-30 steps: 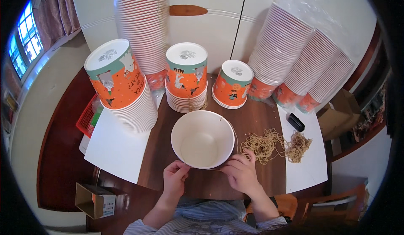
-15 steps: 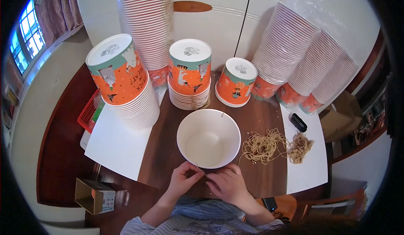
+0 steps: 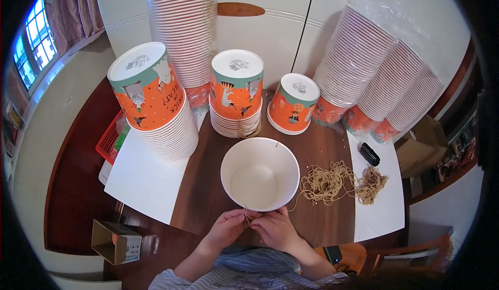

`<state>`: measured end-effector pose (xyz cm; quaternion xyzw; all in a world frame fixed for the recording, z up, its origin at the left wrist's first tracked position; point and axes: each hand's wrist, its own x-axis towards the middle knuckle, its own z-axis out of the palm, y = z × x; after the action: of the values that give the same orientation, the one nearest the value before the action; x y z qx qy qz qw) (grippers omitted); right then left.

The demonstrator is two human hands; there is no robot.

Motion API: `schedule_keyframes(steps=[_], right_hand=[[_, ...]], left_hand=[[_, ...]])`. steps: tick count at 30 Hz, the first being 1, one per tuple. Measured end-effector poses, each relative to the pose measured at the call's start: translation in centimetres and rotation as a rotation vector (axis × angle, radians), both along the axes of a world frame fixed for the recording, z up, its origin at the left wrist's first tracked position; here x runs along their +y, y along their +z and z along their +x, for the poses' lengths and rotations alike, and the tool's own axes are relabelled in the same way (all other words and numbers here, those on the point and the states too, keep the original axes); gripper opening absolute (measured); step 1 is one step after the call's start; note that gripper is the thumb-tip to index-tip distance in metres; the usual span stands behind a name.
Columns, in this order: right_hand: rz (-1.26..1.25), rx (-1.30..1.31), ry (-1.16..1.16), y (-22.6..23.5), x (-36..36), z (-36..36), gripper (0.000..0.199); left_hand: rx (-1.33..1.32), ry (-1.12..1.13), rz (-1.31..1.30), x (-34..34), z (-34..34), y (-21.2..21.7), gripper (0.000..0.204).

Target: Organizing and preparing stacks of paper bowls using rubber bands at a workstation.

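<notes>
A white-lined paper bucket (image 3: 260,173) stands upright, mouth up, at the front middle of the dark brown board. At its near rim a thin tan string (image 3: 247,216) hangs in a small loop. My left hand (image 3: 226,228) pinches this string just below the rim. Facing it, my right hand (image 3: 276,231) has its fingers closed round the string too, with its upper fingers against the bucket's outer side. The fingertips partly hide the string. Another bit of string (image 3: 277,144) shows at the far rim. Right of the bucket lies a loose heap of tan string (image 3: 328,182).
A second string bundle (image 3: 371,185) and a black object (image 3: 369,154) lie on the right. Behind stand upturned orange bucket stacks (image 3: 148,103), (image 3: 236,95), (image 3: 293,105) and plastic-wrapped stacks (image 3: 183,35), (image 3: 358,56). A cardboard box (image 3: 117,242) sits lower left.
The string at the near rim now shows as a loop between my fingers. My right fingers have curled in closer to the left ones. The view has shifted slightly.
</notes>
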<state>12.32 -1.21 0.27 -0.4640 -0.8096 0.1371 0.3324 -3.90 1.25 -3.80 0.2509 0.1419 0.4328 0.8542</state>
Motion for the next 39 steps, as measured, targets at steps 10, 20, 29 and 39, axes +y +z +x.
schedule_keyframes(steps=[10, 20, 29, 39], right_hand=[[-0.127, 0.025, 0.105, 0.4, -0.2, 0.3, 0.012], [-0.095, 0.010, 0.155, 0.1, 0.1, 0.4, 0.012], [-0.089, 0.104, 0.103, 1.1, 0.0, 0.0, 0.012], [0.157, -0.163, -0.008, 0.7, -0.3, -1.4, 0.006]], left_hand=[[-0.048, -0.012, 0.044, 0.0, -0.2, -1.0, 0.020], [-0.171, -0.082, 0.023, -0.4, 0.5, -0.7, 0.025], [0.046, 0.063, 0.076, -0.6, 0.0, -1.2, 0.014], [0.450, 0.241, 0.023, -1.1, 0.0, 1.2, 0.008]])
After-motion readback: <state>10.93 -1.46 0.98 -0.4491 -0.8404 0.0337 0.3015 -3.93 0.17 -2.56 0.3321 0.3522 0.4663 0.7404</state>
